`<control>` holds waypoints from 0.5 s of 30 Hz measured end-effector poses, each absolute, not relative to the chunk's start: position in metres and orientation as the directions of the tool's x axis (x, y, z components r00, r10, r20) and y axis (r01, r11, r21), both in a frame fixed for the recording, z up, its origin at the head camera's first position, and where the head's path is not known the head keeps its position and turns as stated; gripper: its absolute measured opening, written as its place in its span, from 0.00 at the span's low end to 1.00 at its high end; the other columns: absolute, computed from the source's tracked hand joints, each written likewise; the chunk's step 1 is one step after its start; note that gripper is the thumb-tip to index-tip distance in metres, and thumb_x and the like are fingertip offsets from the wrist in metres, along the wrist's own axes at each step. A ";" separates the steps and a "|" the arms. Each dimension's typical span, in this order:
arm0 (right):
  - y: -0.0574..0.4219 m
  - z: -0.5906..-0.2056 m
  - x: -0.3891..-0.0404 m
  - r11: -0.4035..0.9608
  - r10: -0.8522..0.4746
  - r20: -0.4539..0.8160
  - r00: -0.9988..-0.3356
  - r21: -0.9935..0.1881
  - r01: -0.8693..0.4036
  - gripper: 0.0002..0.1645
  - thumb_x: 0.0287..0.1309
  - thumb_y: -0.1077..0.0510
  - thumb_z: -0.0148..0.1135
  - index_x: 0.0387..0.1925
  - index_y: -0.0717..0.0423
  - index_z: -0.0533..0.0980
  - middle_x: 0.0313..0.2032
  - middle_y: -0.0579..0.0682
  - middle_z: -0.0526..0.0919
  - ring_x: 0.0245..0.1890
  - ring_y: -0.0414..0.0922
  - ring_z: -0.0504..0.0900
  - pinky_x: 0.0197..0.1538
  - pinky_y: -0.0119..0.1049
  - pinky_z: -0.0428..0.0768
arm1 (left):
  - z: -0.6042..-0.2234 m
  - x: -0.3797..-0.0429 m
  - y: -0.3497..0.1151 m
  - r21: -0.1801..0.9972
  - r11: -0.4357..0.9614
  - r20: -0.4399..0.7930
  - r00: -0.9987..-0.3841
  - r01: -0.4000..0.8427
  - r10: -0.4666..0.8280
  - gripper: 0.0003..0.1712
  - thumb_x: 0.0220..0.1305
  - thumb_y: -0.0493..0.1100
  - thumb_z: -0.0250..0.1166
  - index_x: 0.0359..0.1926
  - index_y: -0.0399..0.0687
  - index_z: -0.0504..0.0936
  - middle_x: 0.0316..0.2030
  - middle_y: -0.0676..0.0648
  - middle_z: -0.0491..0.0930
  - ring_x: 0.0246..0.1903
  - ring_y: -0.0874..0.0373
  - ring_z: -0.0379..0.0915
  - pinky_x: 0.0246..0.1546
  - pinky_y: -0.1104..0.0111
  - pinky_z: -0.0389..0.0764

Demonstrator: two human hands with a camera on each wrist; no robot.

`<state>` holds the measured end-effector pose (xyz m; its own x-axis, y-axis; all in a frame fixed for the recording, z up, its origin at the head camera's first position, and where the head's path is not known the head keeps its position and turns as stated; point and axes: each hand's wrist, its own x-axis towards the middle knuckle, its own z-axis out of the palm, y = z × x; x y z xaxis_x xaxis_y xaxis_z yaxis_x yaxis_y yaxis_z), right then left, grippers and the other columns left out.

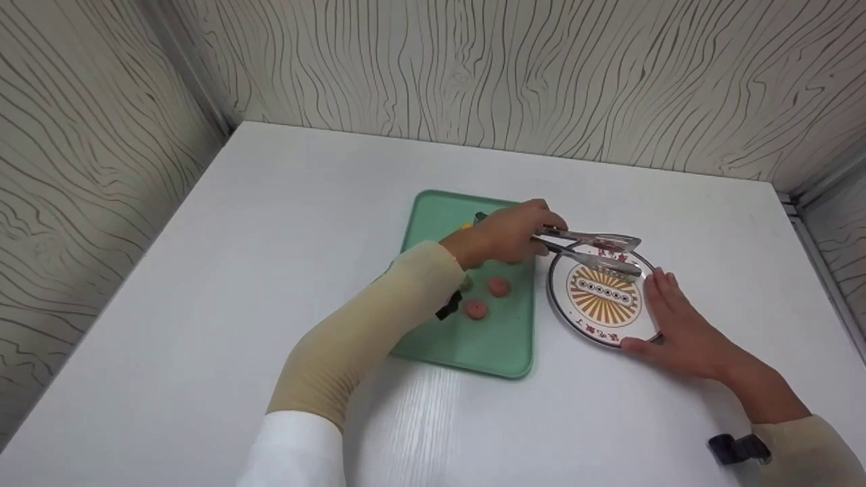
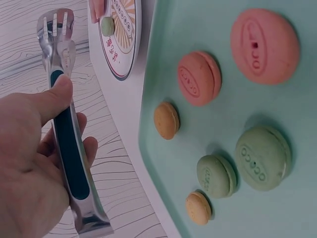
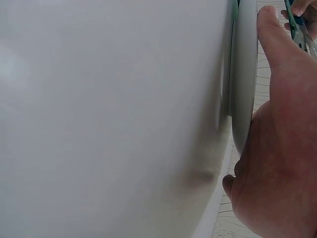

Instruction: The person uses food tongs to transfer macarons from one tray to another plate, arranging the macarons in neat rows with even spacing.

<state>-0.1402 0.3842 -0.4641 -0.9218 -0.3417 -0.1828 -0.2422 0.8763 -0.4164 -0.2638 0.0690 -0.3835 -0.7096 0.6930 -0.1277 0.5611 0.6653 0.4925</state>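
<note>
My left hand (image 1: 517, 230) grips metal tongs (image 1: 595, 253) with dark handles, held out over the far part of the plate, their arms slightly apart. In the left wrist view the thumb presses the dark handle, and nothing shows between the tong tips. A green macaron (image 2: 107, 26) sits on the round white plate (image 1: 575, 318), which has a sunburst print. My right hand (image 1: 690, 338) rests on the plate's right rim, thumb toward the near side and fingers extended along the edge. The head view does not plainly show the macaron on the plate.
Left of the plate lies a green tray (image 1: 467, 355). Pink macarons (image 2: 265, 45), green macarons (image 2: 262, 157) and small orange-yellow macarons (image 2: 166, 120) stand on it. White table surface (image 1: 203, 270) surrounds both. Patterned wall panels (image 1: 473, 74) rise behind the table and at its sides.
</note>
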 end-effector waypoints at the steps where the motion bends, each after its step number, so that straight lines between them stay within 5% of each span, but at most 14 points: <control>1: 0.384 -0.464 -0.141 0.876 -0.342 -0.183 -0.922 -0.416 -0.243 0.71 0.61 0.35 0.67 0.77 0.73 0.33 0.77 0.70 0.28 0.77 0.64 0.24 0.76 0.59 0.38 | -0.384 -0.264 0.068 0.495 0.664 -0.126 -0.710 0.561 0.693 0.26 0.71 0.42 0.66 0.68 0.60 0.77 0.57 0.55 0.73 0.49 0.64 0.70 0.54 0.71 0.74; 15: 0.386 -0.466 -0.140 0.876 -0.351 -0.159 -0.923 -0.405 -0.263 0.70 0.62 0.36 0.66 0.77 0.72 0.33 0.78 0.70 0.30 0.78 0.63 0.25 0.77 0.45 0.32 | -0.383 -0.261 0.046 0.535 0.635 -0.104 -0.703 0.557 0.704 0.26 0.71 0.41 0.66 0.67 0.58 0.78 0.56 0.53 0.73 0.49 0.62 0.70 0.55 0.70 0.74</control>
<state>-0.1396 0.3864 -0.4660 -0.9229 -0.3507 -0.1588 -0.2630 0.8756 -0.4052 -0.2607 0.0456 -0.3831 -0.7029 0.7036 -0.1041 0.5569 0.6355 0.5348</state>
